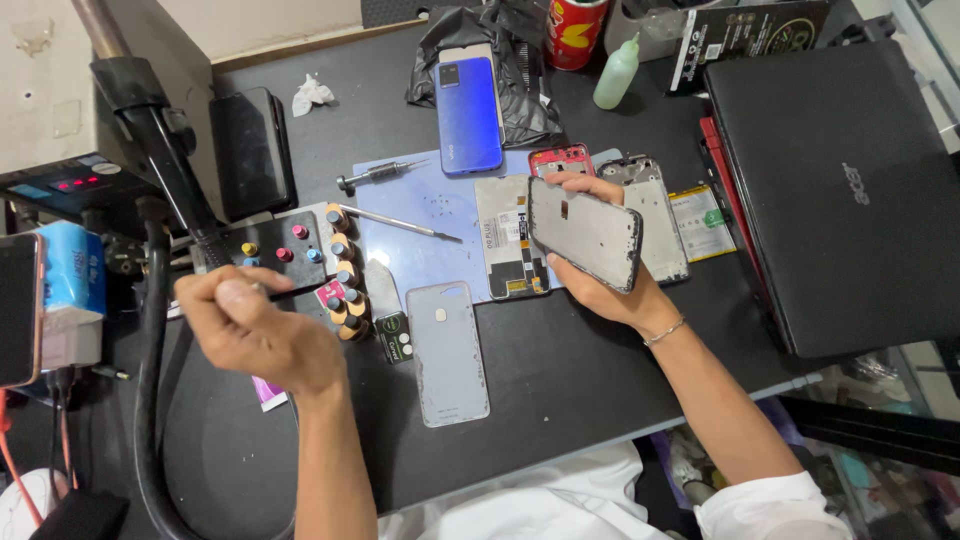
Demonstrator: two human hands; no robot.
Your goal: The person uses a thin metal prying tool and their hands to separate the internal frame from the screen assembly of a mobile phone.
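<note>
My right hand (600, 270) grips a phone screen panel (585, 232), fingers curled around its edges from below and the thumb side at the top near the red phone frame (560, 158); the panel is tilted, its dark back with a small rectangular tab facing up at me, and it hangs just above the open phone body (510, 240) lying on the pale blue work mat (420, 200). My left hand (255, 325) is closed in a loose fist over by the black screwdriver stand (290, 250) with its coloured caps; something thin may be pinched between thumb and fingers, but I cannot tell what, because the hand is blurred. Beside that stand sits a row of bronze-coloured bit handles (345, 290). A grey phone back cover (447, 350) lies flat on the black table (560, 380) between my two forearms, well apart from both hands. On the mat, a screwdriver (375, 175) and a thin metal pick (400, 222) lie near its upper left part. A blue phone (469, 115) rests face down above the mat, partly on a black plastic bag (520, 60). To the right of the panel I hold are a silver phone frame (655, 215) and a flat battery (700, 222), then a closed black laptop (840, 190) at the table's right edge. A small green squeeze bottle (617, 72) and a red can (575, 30) stand at the far edge.
</note>
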